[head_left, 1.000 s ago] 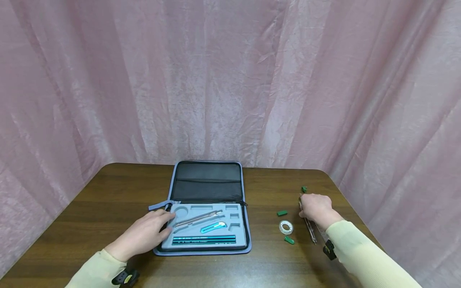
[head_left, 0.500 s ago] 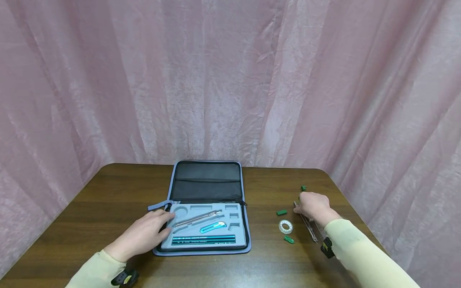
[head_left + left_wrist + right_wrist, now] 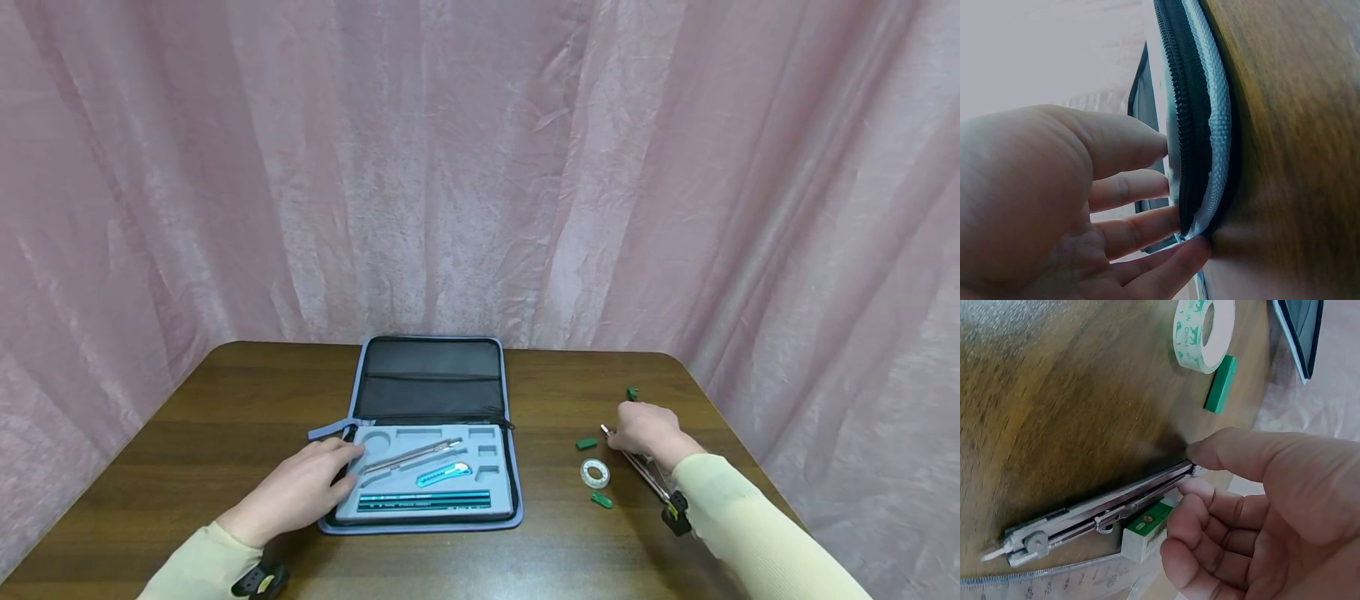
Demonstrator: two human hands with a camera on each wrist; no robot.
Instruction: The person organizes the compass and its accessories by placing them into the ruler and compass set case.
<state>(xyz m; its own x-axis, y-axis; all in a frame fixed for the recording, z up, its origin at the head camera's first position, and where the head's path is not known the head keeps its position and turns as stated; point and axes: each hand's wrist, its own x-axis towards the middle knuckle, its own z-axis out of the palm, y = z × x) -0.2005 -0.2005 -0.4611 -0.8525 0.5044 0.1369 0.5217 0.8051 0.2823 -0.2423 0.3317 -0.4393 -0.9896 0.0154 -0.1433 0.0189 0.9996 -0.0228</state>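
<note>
My right hand (image 3: 647, 432) pinches the end of a silver drawing compass (image 3: 1104, 503) between thumb and forefinger, its other fingers curled. The compass slants low over the table at the right. My left hand (image 3: 307, 483) rests at the left edge of an open zip case (image 3: 517, 500), fingers extended; the left wrist view shows thumb and fingers along its zip (image 3: 1175, 87). In the case's pale tray (image 3: 502, 500) lie a silver compass-like tool (image 3: 412, 455), a teal utility knife (image 3: 444, 474) and dark green pencils (image 3: 423, 500).
Beside the compass are a green and white eraser (image 3: 1147, 528) and a clear ruler (image 3: 1079, 581). A tape roll (image 3: 1190, 337), a green block (image 3: 587, 444), a small green piece (image 3: 602, 499) and another green piece (image 3: 632, 393) lie on the table. A pink curtain (image 3: 480, 167) hangs behind.
My right hand has moved slightly left, and the compass has turned, its pinched end swinging left toward the green block. My left hand stays in place on the case.
</note>
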